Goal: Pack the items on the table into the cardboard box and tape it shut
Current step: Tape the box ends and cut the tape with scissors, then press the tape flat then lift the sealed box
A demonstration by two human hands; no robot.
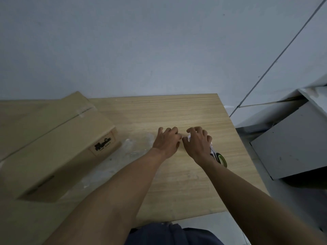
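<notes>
The cardboard box (pixel 53 138) lies at the left of the wooden table (pixel 177 112) with its top flaps folded shut and a short bit of clear tape on the seam. My right hand (pixel 198 144) curls over a clear tape roll (pixel 213 151), whose green and black end (pixel 222 159) sticks out by my wrist. My left hand (pixel 167 140) is right beside it with curled fingers. Its fingertips meet the roll next to my right thumb. Most of the roll is hidden under my right hand.
A crumpled clear plastic film (pixel 136 147) lies on the table between the box and my left hand. Right of the table stands a grey cabinet (pixel 292 147) with an open panel. A pale wall runs behind the table's far edge.
</notes>
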